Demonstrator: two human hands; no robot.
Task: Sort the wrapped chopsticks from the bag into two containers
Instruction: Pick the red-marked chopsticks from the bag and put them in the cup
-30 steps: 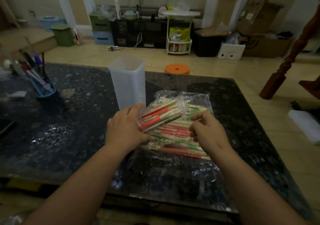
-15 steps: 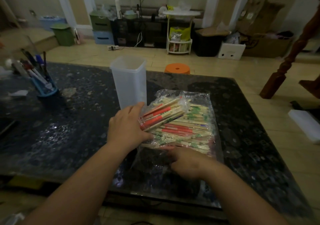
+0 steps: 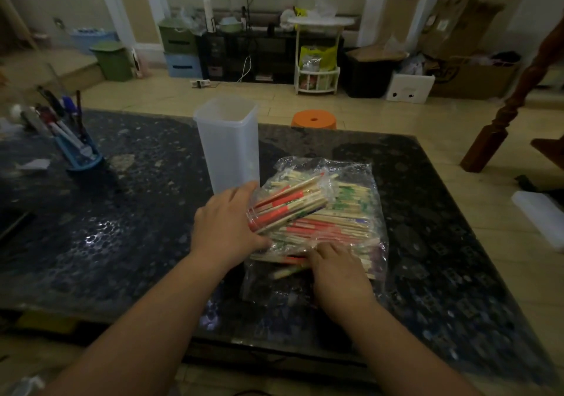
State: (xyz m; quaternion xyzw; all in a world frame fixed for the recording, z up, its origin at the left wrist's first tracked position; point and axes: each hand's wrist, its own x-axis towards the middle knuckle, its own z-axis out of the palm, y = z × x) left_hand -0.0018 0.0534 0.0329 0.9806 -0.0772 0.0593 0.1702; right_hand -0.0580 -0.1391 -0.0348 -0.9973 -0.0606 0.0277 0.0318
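The bag lay flat on the table, in the middle and a little toward its right edge, with its open end toward the near edge. The loose chopsticks filled the bag's far half, red and green wrappers mixed. A tall clear container stood upright just behind the bag's far left corner and looked empty; no second container could be made out on the table.

The left hand was closed around a bundle of mostly red-wrapped sticks, held tilted above the bag's left side, fingers wrapped under it and thumb on top. The right hand lay palm down at the near side of the pile, fingers curled onto a few sticks at the bag's mouth; whether it actually pinched any could not be told.

The step in hand looked like gathering one colour into the left-hand bundle. Doing it well would mean picking by the wrapper colour, drawing each stick out lengthwise along the pile so the thin plastic did not snag or drag, and keeping the bundle's ends squared so it would drop cleanly into the narrow container. The bag was light and slippery, so pinning it with the heel of the right hand would help.
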